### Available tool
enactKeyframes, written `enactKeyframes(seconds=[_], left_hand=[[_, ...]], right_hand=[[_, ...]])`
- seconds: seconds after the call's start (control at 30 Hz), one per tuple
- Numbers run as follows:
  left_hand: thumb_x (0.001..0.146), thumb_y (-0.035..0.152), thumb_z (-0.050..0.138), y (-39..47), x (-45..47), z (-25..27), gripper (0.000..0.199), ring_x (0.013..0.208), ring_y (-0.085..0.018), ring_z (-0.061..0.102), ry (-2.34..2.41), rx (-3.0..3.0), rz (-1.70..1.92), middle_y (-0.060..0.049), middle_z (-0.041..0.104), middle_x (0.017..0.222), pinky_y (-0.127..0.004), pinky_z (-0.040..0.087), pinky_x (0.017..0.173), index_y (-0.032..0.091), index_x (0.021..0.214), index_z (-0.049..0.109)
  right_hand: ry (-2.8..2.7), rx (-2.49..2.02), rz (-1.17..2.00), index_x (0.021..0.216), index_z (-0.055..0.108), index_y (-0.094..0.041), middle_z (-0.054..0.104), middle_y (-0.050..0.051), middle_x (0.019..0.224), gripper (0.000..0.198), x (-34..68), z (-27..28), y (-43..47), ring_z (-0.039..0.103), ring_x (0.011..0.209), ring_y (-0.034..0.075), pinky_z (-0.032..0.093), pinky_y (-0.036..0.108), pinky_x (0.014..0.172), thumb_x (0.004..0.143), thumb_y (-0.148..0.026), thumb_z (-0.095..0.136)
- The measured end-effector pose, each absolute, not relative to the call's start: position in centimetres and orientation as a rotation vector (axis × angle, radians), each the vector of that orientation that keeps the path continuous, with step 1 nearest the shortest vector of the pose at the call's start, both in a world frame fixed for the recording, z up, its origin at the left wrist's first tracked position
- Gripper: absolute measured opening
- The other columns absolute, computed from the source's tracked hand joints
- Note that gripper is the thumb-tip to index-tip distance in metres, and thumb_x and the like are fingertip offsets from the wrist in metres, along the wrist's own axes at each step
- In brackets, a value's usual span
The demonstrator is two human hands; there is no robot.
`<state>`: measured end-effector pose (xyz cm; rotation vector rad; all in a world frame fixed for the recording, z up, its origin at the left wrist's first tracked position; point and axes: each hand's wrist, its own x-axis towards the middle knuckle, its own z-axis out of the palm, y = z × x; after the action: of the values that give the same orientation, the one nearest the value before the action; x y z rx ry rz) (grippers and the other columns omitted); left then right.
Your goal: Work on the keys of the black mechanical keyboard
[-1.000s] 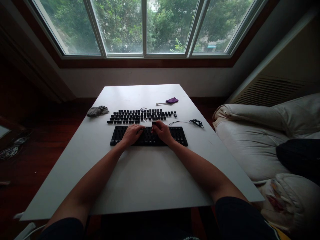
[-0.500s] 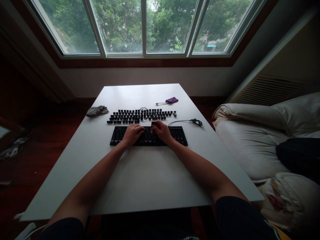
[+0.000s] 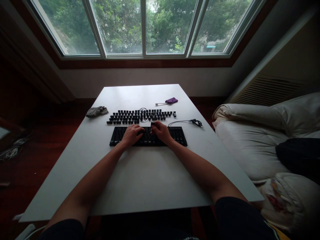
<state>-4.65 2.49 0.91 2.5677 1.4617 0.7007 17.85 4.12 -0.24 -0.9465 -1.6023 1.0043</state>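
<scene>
A black keyboard [image 3: 147,141] lies on the white table in front of me, with keycaps gone from much of it. My left hand [image 3: 132,134] rests over its left half, fingers stretched forward and the thumb apart. On the right half, my right hand [image 3: 161,130] has its fingers pinched together around a small black keycap [image 3: 152,123], held just above the far edge of the board. Beyond the keyboard, loose black keycaps [image 3: 125,116] stand in several rows. The spots under both palms are hidden.
A coiled black cable [image 3: 196,122] lies right of the keyboard. Farther back are a purple pouch [image 3: 171,100] and a thin pale stick [image 3: 161,104]. A crumpled grey cloth [image 3: 97,111] sits at the left edge of the white table [image 3: 150,176]. A sofa [image 3: 245,146] stands at right.
Hardly anything differs. My left fingertips have shifted very slightly on the keyboard; my right hand keeps its pinch on the keycap in nearly the same place.
</scene>
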Motion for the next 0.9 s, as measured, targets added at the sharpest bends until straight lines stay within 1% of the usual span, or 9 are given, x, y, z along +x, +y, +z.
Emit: enactKeyframes(seconds=[0.2,0.33,0.47,0.57,0.9], left_hand=[[0.091,0.029,0.061,3.9,-5.1,1.6,0.020,0.107,-0.026,0.058,1.614,2.471,0.822,-0.004,0.071,0.109,-0.042,0.043,0.096,0.027,0.108,0.071],[0.088,0.026,0.062,6.1,-5.1,1.8,0.019,0.107,-0.028,0.057,1.725,2.412,0.812,-0.004,0.071,0.108,-0.043,0.042,0.095,0.027,0.104,0.072],[0.084,0.025,0.065,8.1,-4.7,1.6,0.019,0.112,-0.030,0.052,1.751,2.459,0.835,-0.007,0.068,0.111,-0.046,0.040,0.098,0.026,0.101,0.074],[0.081,0.023,0.067,9.3,-4.4,1.5,0.020,0.116,-0.031,0.048,1.738,2.508,0.798,-0.007,0.065,0.113,-0.047,0.039,0.099,0.027,0.099,0.074],[0.076,0.027,0.071,11.3,-4.3,0.5,0.017,0.111,-0.032,0.047,1.744,2.462,0.656,-0.008,0.062,0.109,-0.049,0.038,0.096,0.028,0.093,0.075]], right_hand=[[-1.607,-0.953,1.000,0.093,0.059,-0.023,0.068,0.000,0.072,0.025,17.8,-0.3,4.1,0.069,0.061,0.018,0.056,0.028,0.061,0.090,-0.048,0.060],[-1.601,-0.952,1.023,0.092,0.058,-0.023,0.067,-0.001,0.071,0.027,17.8,-0.3,4.1,0.069,0.061,0.017,0.056,0.028,0.059,0.089,-0.050,0.060],[-1.596,-0.962,1.032,0.091,0.058,-0.023,0.067,-0.001,0.071,0.027,17.9,-0.1,4.1,0.070,0.061,0.018,0.057,0.028,0.060,0.089,-0.050,0.060],[-1.602,-0.973,1.020,0.090,0.058,-0.023,0.067,-0.001,0.071,0.027,17.9,0.0,4.1,0.069,0.060,0.018,0.057,0.029,0.061,0.089,-0.050,0.060],[-1.598,-0.980,1.018,0.091,0.059,-0.023,0.067,-0.001,0.071,0.026,17.9,-0.2,4.3,0.069,0.060,0.017,0.057,0.028,0.061,0.089,-0.049,0.059]])
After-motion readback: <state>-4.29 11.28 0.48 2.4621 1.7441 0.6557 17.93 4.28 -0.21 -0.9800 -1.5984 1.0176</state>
